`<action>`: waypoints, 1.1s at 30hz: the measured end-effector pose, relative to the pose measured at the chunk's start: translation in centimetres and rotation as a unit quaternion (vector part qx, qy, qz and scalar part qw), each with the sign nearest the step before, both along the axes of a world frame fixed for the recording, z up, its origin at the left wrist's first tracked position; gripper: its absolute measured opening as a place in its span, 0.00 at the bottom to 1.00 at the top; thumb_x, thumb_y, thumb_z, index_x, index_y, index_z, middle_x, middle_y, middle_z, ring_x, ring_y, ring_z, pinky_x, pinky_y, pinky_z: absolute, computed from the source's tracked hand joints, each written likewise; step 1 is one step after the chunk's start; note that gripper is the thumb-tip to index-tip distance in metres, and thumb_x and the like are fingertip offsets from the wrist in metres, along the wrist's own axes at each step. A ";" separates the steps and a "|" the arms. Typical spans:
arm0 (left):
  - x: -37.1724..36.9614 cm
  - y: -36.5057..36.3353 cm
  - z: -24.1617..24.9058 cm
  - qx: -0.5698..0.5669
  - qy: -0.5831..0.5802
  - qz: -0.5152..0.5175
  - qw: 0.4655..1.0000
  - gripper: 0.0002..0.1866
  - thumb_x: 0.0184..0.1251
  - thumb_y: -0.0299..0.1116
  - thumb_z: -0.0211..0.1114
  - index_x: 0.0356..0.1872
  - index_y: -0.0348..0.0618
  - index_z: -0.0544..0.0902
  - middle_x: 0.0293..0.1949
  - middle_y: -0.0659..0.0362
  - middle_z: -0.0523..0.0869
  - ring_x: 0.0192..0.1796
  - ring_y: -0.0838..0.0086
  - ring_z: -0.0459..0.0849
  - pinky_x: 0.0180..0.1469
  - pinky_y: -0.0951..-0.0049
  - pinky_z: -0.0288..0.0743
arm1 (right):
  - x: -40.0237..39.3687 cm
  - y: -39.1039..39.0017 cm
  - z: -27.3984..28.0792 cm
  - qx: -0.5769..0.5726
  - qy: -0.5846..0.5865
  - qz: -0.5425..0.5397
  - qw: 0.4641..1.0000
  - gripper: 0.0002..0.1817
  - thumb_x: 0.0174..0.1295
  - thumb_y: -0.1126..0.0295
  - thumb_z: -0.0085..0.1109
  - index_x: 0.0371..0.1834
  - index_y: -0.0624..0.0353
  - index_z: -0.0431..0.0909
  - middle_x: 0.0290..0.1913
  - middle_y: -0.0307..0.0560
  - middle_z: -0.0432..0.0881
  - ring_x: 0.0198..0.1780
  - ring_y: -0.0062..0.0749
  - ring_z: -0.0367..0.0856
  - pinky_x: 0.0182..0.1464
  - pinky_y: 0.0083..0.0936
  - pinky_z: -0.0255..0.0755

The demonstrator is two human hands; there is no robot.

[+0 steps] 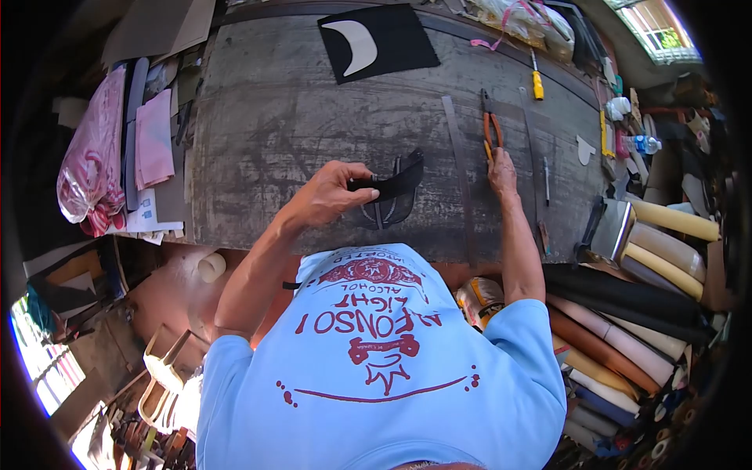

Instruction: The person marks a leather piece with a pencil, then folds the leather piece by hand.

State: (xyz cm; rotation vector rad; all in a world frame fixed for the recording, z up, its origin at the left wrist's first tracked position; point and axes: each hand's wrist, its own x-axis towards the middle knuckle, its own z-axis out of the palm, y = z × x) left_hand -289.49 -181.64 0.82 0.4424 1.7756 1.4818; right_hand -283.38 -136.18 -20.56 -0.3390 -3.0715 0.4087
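Between the thumb and fingers of my left hand (337,188) is a black piece of material (401,182), its free end raised toward the right. Under it on the worktable (274,110) lies a dark flat piece (395,210) with pale curved lines, partly hidden by the held piece. Farther right, my right hand (503,174) is closed around the handle ends of orange-handled pliers (491,129), whose dark jaws point away from me. A long flat metal strip (457,149) lies left of the pliers.
At the far edge, a white crescent (356,45) rests on a black sheet (403,47). A yellow-handled screwdriver (537,84), a pen (547,180) and another strip (532,141) lie to the right. Material rolls (666,254) crowd the right side; a pink plastic-wrapped bundle (92,149) is left.
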 end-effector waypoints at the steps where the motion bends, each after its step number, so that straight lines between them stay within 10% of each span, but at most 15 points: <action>1: -0.1 -0.1 -0.2 -0.007 -0.008 -0.004 1.000 0.11 0.67 0.34 0.67 0.34 0.33 0.84 0.24 0.65 0.76 0.28 0.83 0.69 0.30 0.73 0.63 | -0.2 -0.9 -0.3 -0.024 0.010 0.007 1.000 0.23 0.63 0.72 0.56 0.63 0.56 0.69 0.45 0.61 0.79 0.46 0.58 0.80 0.51 0.46 0.75; 6: -0.5 0.1 -1.1 0.004 -0.039 -0.007 0.999 0.11 0.68 0.35 0.68 0.32 0.36 0.84 0.23 0.69 0.75 0.28 0.85 0.66 0.30 0.76 0.61 | 0.0 -8.0 11.0 -0.338 -0.029 -0.101 0.935 0.24 0.68 0.75 0.50 0.68 0.58 0.68 0.37 0.49 0.79 0.32 0.37 0.80 0.41 0.37 0.78; 8: -0.3 0.4 -0.8 0.035 -0.054 0.008 0.998 0.11 0.68 0.36 0.68 0.30 0.38 0.84 0.22 0.71 0.73 0.27 0.87 0.65 0.28 0.78 0.59 | 0.5 -10.7 16.4 -0.580 0.023 -0.111 0.807 0.22 0.70 0.74 0.50 0.68 0.58 0.69 0.38 0.45 0.80 0.34 0.30 0.80 0.39 0.32 0.77; 11: -0.5 0.5 -0.6 0.056 -0.060 -0.013 0.997 0.10 0.68 0.35 0.69 0.31 0.37 0.85 0.23 0.72 0.74 0.27 0.88 0.65 0.28 0.79 0.59 | 1.2 -15.8 23.3 -0.772 0.100 0.016 0.627 0.20 0.69 0.76 0.53 0.64 0.62 0.71 0.36 0.46 0.80 0.35 0.26 0.80 0.38 0.24 0.76; 14: -0.7 0.4 -0.2 0.064 -0.060 -0.056 0.995 0.14 0.67 0.36 0.69 0.37 0.31 0.86 0.26 0.68 0.81 0.30 0.87 0.72 0.34 0.78 0.69 | 2.4 -19.7 25.6 -0.776 0.130 0.143 0.600 0.15 0.70 0.76 0.56 0.58 0.65 0.72 0.37 0.47 0.81 0.35 0.24 0.80 0.38 0.21 0.76; 21: 0.9 0.2 1.5 0.144 -0.112 -0.040 0.982 0.11 0.65 0.33 0.72 0.41 0.35 0.87 0.28 0.69 0.83 0.31 0.89 0.73 0.33 0.82 0.68 | 4.0 -24.7 27.9 -0.475 0.203 0.218 0.828 0.11 0.69 0.73 0.59 0.52 0.67 0.80 0.39 0.49 0.85 0.36 0.26 0.84 0.41 0.18 0.78; 33: 1.4 -0.1 1.2 0.161 -0.109 -0.038 0.980 0.11 0.64 0.29 0.72 0.44 0.34 0.88 0.32 0.66 0.87 0.33 0.88 0.78 0.38 0.83 0.73 | 4.1 -26.7 28.4 -0.293 0.228 0.237 0.898 0.11 0.56 0.83 0.65 0.43 0.64 0.80 0.40 0.54 0.86 0.38 0.42 0.87 0.41 0.29 0.81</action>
